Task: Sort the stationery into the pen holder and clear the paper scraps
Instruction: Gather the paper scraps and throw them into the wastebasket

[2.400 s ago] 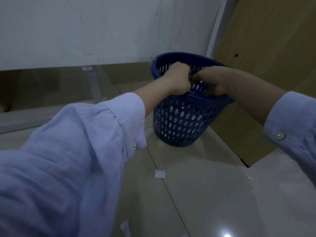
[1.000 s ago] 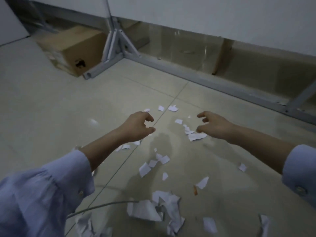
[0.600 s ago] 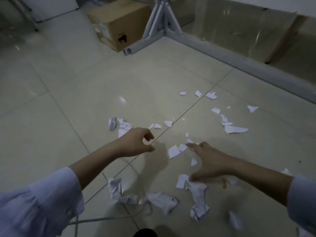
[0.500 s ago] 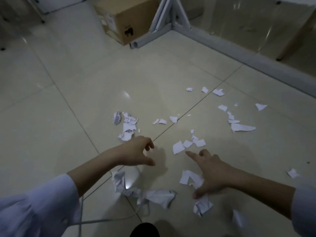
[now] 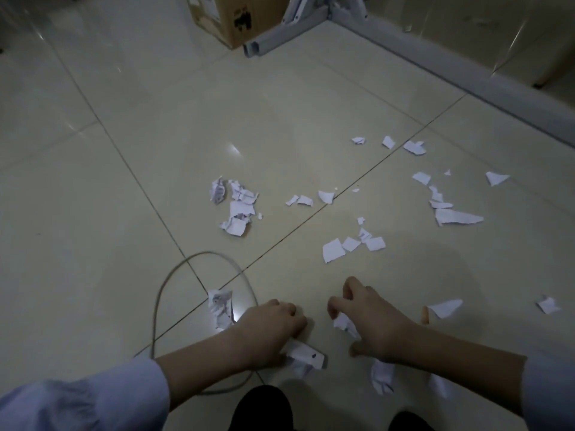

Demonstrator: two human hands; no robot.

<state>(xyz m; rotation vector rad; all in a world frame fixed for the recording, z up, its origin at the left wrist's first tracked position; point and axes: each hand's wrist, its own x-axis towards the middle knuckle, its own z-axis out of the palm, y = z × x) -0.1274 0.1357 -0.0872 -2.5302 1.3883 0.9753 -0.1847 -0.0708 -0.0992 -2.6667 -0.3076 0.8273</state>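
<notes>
Fingers (image 5: 287,309) of the left hand (image 5: 270,331) curled round a crumpled scrap (image 5: 306,357) on the floor (image 5: 77,244), right hand (image 5: 373,325) fingers bent and pinching a small scrap (image 5: 343,323) just beside, loose scraps (image 5: 334,248) scattered ahead, grey cable (image 5: 161,293) looped at left, box (image 5: 236,17) far back

Floor (image 5: 140,157): glossy pale tiles, dark grout lines crossing left of centre, one small bright reflection (image 5: 235,149). Cardboard box (image 5: 230,17) at the top edge, black print on its side, just beside the open end of a short grey metal rail (image 5: 267,46). A longer rail (image 5: 435,59) runs diagonally toward the right edge. Thin grey cable (image 5: 160,290) lies looped across a grout line. Small orange bit (image 5: 425,314) on the tile at right, kind unclear. Two dark shapes (image 5: 261,409) at the bottom edge, unidentified.
</notes>
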